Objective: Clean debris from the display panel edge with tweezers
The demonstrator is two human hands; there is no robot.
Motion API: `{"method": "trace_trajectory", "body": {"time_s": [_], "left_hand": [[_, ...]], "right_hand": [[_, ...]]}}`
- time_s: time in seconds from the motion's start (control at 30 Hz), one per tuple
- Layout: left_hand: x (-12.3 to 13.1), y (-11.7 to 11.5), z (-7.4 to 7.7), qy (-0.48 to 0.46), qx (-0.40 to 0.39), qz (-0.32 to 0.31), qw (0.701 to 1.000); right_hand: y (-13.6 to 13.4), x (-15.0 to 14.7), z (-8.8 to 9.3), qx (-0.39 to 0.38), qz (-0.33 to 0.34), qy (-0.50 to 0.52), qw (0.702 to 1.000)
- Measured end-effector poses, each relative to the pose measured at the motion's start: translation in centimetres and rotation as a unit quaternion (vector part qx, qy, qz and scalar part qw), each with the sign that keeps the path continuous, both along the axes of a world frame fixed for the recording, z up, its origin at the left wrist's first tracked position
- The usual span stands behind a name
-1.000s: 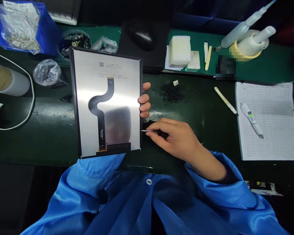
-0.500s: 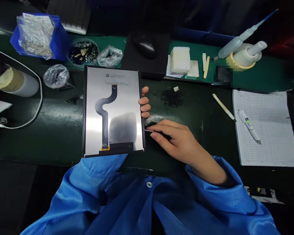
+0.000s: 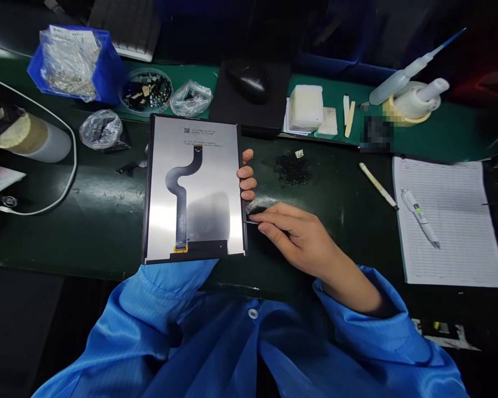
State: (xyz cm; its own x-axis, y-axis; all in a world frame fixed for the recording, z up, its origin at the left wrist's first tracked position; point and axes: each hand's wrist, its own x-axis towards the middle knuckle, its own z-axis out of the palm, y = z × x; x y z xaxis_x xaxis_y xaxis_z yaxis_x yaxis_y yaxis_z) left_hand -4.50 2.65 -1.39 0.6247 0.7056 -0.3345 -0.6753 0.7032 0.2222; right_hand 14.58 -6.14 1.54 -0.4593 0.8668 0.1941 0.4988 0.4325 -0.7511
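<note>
A tablet display panel (image 3: 209, 166) faces me back side up, silver with a black flex cable (image 3: 182, 188) curving down its middle. My left hand (image 3: 247, 179) holds it from underneath; only its fingertips show, curled round the right edge. My right hand (image 3: 302, 240) rests on the dark mat beside the panel. Its fingers pinch thin metal tweezers (image 3: 251, 222), whose tips touch the panel's right edge near the lower corner.
A heap of black scraps (image 3: 292, 166) lies right of the panel. A lined sheet (image 3: 448, 221) with a white pen (image 3: 419, 215) lies at the right. Behind are foam blocks (image 3: 305, 105), a black mouse (image 3: 249, 80), a parts dish (image 3: 146, 91), plastic bags (image 3: 100, 128) and a blue bin (image 3: 72, 61).
The panel has shrunk in view and moved right and down a little. My right hand has stayed at the panel's right edge with the tweezers.
</note>
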Motion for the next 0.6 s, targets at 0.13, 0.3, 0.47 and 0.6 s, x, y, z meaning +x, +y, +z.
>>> {"method": "trace_trajectory", "body": {"time_s": [0.13, 0.3, 0.47, 0.6], "left_hand": [[0.0, -0.3, 0.1, -0.004, -0.002, 0.014, 1.0], [0.1, -0.4, 0.5, 0.021, -0.012, 0.01, 1.0], [0.1, -0.6, 1.0, 0.027, -0.018, 0.017, 0.999], [0.2, -0.5, 1.3, 0.047, -0.035, 0.021, 0.998]], "right_hand": [[0.1, -0.1, 0.0, -0.006, -0.008, 0.006, 1.0], [0.2, -0.1, -0.1, -0.003, -0.006, -0.001, 1.0], [0.2, -0.1, -0.1, -0.001, -0.006, -0.004, 1.0], [0.2, -0.1, -0.1, 0.002, -0.007, -0.001, 1.0]]}}
